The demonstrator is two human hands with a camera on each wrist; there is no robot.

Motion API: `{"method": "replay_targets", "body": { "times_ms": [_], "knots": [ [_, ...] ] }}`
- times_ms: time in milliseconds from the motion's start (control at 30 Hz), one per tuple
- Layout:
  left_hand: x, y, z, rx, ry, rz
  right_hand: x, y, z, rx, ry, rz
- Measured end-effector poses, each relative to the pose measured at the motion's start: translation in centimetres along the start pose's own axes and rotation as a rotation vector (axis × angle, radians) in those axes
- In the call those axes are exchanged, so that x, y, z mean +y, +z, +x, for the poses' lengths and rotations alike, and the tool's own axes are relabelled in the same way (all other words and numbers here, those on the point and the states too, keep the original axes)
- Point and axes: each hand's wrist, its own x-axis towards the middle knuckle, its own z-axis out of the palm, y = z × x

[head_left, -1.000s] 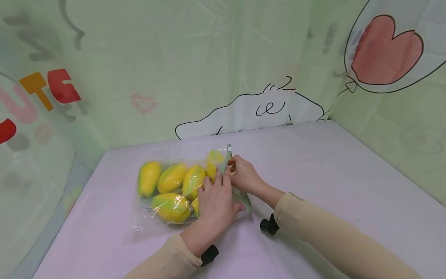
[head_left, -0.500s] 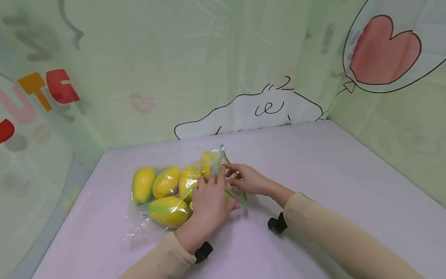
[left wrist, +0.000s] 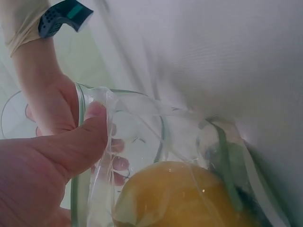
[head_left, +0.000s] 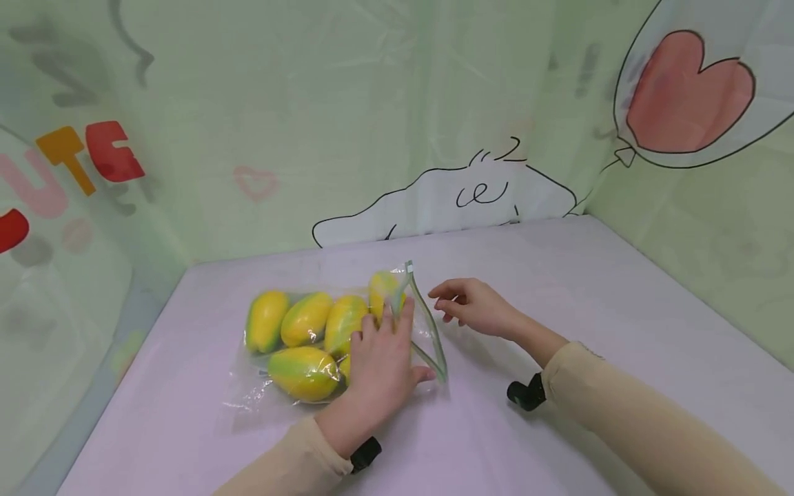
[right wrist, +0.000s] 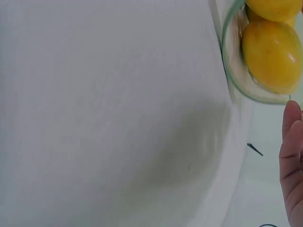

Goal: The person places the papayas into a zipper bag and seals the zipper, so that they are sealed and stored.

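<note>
A clear zip bag (head_left: 248,403) with a green seal strip (head_left: 432,331) lies on the table, its mouth gaping to the right. Several yellow-green mangoes (head_left: 304,373) are inside; some are partly hidden behind a hand. My left hand (head_left: 381,368) rests on the bag near its mouth, fingers spread, thumb out beside the lower seal strip. Just right of the mouth, my right hand (head_left: 474,306) hovers with loosely bent fingers, holding nothing. In the right wrist view, mangoes (right wrist: 272,56) show through the rounded opening, close to my fingertips.
A pale lilac cloth covers the table (head_left: 558,275). Green printed curtains (head_left: 347,103) hang along the back and both sides. A small black camera sits on each wrist, such as the right wrist camera (head_left: 526,393).
My right hand has let go of the bag's edge and moved off to the right. The bag's mouth has spread wider. My left hand stays on the bag.
</note>
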Motion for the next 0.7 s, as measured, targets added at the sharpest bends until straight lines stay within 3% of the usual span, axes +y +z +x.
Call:
{"method": "replay_targets", "body": {
  "times_ms": [433, 567, 700],
  "knots": [
    [1.5, 1.0, 0.1, -0.079, -0.021, 0.273, 0.7, -1.6, 0.0, 0.027, 0.030, -0.027],
    [1.5, 0.7, 0.1, -0.106, -0.031, 0.260, 1.2, -2.0, 0.6, 0.021, 0.056, -0.048],
    [1.0, -0.6, 0.2, -0.131, -0.028, 0.168, 1.4, -2.5, 1.2, 0.011, 0.074, -0.067]
  ]
}}
